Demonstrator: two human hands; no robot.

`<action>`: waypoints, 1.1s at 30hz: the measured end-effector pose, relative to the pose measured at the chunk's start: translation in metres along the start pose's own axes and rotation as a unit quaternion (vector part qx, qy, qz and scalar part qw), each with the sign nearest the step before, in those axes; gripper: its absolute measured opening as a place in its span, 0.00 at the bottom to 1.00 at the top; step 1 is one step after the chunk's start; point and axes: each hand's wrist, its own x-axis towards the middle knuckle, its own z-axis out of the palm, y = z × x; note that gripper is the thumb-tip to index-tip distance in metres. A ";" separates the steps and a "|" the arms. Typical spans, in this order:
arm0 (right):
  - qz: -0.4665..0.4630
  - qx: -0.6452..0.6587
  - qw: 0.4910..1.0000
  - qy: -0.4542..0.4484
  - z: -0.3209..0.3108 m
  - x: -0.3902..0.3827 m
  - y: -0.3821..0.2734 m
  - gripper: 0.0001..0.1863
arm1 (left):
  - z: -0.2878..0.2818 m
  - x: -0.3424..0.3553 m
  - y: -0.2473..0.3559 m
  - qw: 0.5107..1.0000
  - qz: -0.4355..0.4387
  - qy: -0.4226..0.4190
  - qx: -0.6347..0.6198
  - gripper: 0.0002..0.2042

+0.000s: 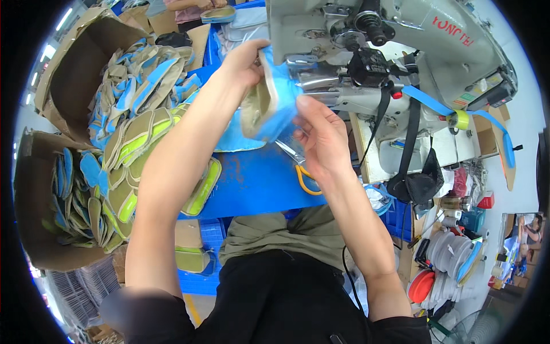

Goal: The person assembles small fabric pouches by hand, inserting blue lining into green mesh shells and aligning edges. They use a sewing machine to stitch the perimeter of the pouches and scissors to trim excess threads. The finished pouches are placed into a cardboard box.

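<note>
Both hands hold up a blue-and-tan fabric slipper piece in front of the sewing machine; it is slightly smeared by motion. My left hand grips its upper left edge with bent fingers. At the right edge, my right hand pinches the blue side between thumb and fingers. The piece touches or comes very near the machine's metal arm parts; the exact contact is hidden. Scissors with orange handles lie on the blue table, just below my right hand. Another blue piece lies beneath the held one.
Left stand cardboard boxes with heaps of tan, blue and lime-green slipper pieces. Black straps and a pouch hang from the machine at right. A blue ribbon runs past it. Reels stand lower right. Another person's hands show at the back.
</note>
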 end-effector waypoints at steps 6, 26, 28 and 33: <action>-0.289 -0.224 0.927 0.081 -0.061 -0.048 -0.084 0.14 | -0.001 -0.067 -0.010 0.996 0.047 0.070 -0.030 0.16; -0.360 -0.367 0.819 0.254 -0.279 0.063 -0.507 0.24 | 0.004 -0.111 -0.064 0.970 0.168 -0.046 0.168 0.12; -0.373 -0.345 0.789 0.345 -0.293 0.050 -0.494 0.24 | -0.009 -0.125 -0.085 0.971 0.195 -0.031 0.133 0.12; -0.578 -0.565 0.490 0.326 -0.226 0.006 -0.261 0.20 | -0.062 -0.177 -0.094 0.960 0.230 0.104 0.122 0.13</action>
